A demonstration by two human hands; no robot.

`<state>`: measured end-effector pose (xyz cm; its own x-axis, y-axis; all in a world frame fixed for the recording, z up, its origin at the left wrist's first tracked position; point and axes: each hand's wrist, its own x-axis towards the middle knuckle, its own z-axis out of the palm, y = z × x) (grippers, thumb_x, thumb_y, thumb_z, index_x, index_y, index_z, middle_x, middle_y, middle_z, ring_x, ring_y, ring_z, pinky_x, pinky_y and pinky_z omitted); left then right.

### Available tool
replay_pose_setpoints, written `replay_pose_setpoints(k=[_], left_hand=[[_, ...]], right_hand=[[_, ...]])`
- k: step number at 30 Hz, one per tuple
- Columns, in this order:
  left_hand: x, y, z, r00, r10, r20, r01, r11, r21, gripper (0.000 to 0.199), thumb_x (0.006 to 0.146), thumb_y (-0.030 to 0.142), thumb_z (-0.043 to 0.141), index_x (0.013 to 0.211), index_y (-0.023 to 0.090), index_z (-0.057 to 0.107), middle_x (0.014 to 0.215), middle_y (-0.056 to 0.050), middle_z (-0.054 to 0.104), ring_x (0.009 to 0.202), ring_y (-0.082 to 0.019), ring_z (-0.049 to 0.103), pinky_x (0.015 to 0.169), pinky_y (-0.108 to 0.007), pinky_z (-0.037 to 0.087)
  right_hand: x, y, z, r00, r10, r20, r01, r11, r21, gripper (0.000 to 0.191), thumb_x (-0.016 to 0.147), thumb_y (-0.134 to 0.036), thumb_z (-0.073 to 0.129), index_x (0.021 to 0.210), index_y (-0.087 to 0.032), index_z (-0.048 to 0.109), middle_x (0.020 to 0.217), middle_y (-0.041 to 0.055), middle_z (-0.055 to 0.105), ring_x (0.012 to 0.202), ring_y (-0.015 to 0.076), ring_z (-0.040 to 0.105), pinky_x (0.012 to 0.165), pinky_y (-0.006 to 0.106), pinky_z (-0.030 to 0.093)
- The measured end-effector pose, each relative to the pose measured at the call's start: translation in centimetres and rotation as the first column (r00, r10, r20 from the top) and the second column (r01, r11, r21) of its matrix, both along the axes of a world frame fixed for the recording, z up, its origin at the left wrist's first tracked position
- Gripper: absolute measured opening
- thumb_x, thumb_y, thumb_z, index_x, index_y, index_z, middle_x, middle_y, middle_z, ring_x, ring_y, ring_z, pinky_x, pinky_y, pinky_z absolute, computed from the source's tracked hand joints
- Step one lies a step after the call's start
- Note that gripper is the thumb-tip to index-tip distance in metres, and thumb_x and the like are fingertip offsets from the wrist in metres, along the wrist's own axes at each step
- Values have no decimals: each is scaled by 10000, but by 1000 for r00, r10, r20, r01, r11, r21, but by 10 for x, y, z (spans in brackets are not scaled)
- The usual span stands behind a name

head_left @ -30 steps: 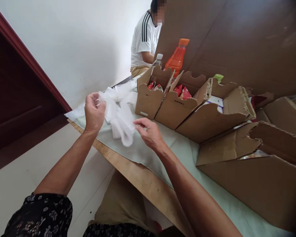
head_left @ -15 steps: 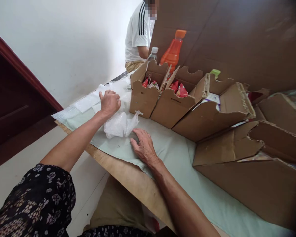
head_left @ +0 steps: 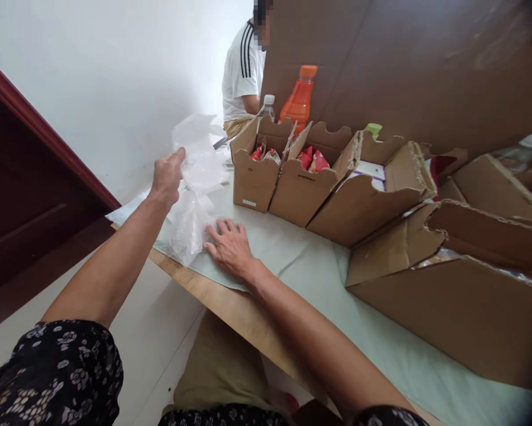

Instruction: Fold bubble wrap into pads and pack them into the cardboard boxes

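Observation:
Translucent bubble wrap [head_left: 197,160] is raised above the left end of the table, crumpled at its lower part. My left hand [head_left: 168,176] has its fingers closed on the wrap's left edge. My right hand [head_left: 230,244] lies on the pale green cloth [head_left: 292,254] with its fingers spread, the fingertips beside the lower crumpled part of the wrap. More flat wrap [head_left: 130,207] rests at the table's far left corner.
Open cardboard boxes [head_left: 251,188] with red packets stand in a row behind and right; a larger box [head_left: 447,313] is at the right. An orange bottle [head_left: 299,97] stands behind them. A person in a white shirt [head_left: 239,71] sits beyond the table.
My left hand has moved left and up, lifting the wrap off the table. My right hand has shifted left, its fingers now spread. The view has turned slightly.

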<state>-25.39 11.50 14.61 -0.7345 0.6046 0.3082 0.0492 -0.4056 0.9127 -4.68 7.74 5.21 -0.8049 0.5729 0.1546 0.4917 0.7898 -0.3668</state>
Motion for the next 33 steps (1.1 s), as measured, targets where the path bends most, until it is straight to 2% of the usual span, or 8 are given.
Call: replay_pose_setpoints(k=[5, 9, 12, 15, 19, 25, 30, 33], left_hand=[[29, -47, 30, 993, -69, 93, 66, 997, 34, 123, 972, 186, 642, 878, 110, 618, 821, 4, 670, 881, -139, 685, 954, -315, 580], [76, -108, 14, 903, -319, 289, 363, 924, -117, 243, 862, 302, 777, 984, 104, 705, 845, -57, 759, 884, -241, 747, 875, -377, 636], [121, -144, -22, 780, -427, 457, 583, 761, -284, 411, 677, 453, 911, 925, 157, 769, 842, -92, 800, 764, -305, 760, 657, -378, 639], [174, -162, -55, 603, -531, 596, 790, 505, -348, 439, 588, 543, 936, 793, 185, 786, 752, -112, 787, 641, -309, 736, 566, -395, 602], [241, -168, -77, 457, -697, 553, 888, 324, -326, 441, 692, 580, 879, 841, 177, 783, 838, -117, 792, 785, -302, 757, 727, -396, 616], [282, -186, -73, 793, -607, 59, 586, 731, -351, 360, 864, 458, 786, 1168, 273, 727, 1143, -53, 754, 1041, -218, 715, 982, -338, 560], [309, -208, -64, 606, -786, 122, 737, 497, -458, 519, 726, 455, 891, 1164, 260, 692, 1184, -96, 756, 1085, -305, 725, 936, -393, 594], [323, -208, -66, 653, -742, 149, 697, 513, -502, 478, 716, 448, 886, 1099, 245, 684, 1098, -89, 777, 1046, -296, 744, 904, -386, 607]], right_hand=[[-2, 2, 13, 995, -56, -80, 47, 992, -117, 452, 996, -339, 626, 1424, -197, 597, 1552, 195, 513, 1464, 370, 415, 1196, 616, 304], [62, -15, 23, 974, -146, -174, 87, 946, -311, 461, 1003, -336, 564, 1446, -210, 571, 1580, 131, 512, 1419, 276, 513, 1162, 483, 425], [131, -39, 27, 849, -257, -462, -183, 677, -713, 590, 1009, -547, 487, 1494, -212, 515, 1447, 132, 633, 1252, 240, 654, 990, 393, 554], [188, -69, 29, 647, -508, -568, -371, 441, -817, 688, 825, -732, 693, 1257, -196, 687, 1205, 117, 744, 1075, 253, 707, 925, 382, 568], [238, -104, 33, 472, -733, -490, -161, 474, -866, 535, 720, -658, 843, 946, -182, 747, 924, 47, 754, 796, 177, 670, 780, 310, 555], [283, -136, 46, 389, -758, -524, 413, 652, -636, 262, 889, -451, 710, 916, -194, 752, 803, 15, 724, 710, 148, 615, 665, 260, 483], [273, -144, 40, 610, -608, -508, 211, 743, -635, 197, 913, -364, 711, 1041, -221, 753, 900, -1, 742, 795, 144, 648, 745, 250, 508], [269, -144, 28, 612, -566, -553, 91, 744, -661, 209, 968, -344, 632, 1107, -240, 749, 996, 8, 746, 909, 158, 675, 852, 270, 527]])
